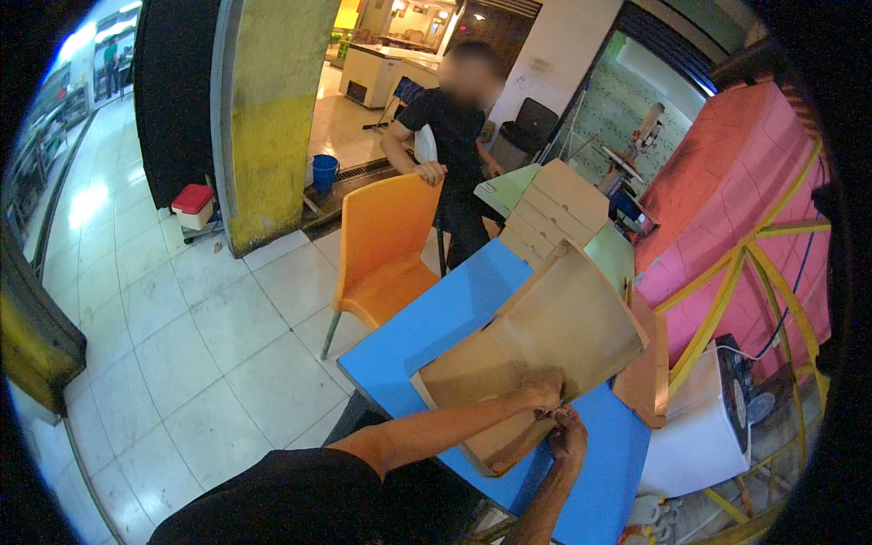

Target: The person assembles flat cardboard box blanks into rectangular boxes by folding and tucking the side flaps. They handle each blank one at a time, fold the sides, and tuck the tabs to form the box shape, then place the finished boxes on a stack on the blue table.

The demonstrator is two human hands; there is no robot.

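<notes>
An open, shallow cardboard box (481,359) with its lid (572,313) raised lies tilted on a blue table (436,304). My left hand (545,396) reaches across the box and is closed on its right side, near the fold between base and lid. Just below it, my right hand (569,436) is closed on the outside of that same corner. The hands nearly touch, and the fingertips partly hide the cardboard between them.
Flat stacked cardboard boxes (554,213) stand at the table's far end. Another cardboard piece (643,363) leans at the right edge. A person (454,127) grips an orange chair (386,245) beyond the table. A white appliance (695,427) and yellow metal bars (727,291) border the right.
</notes>
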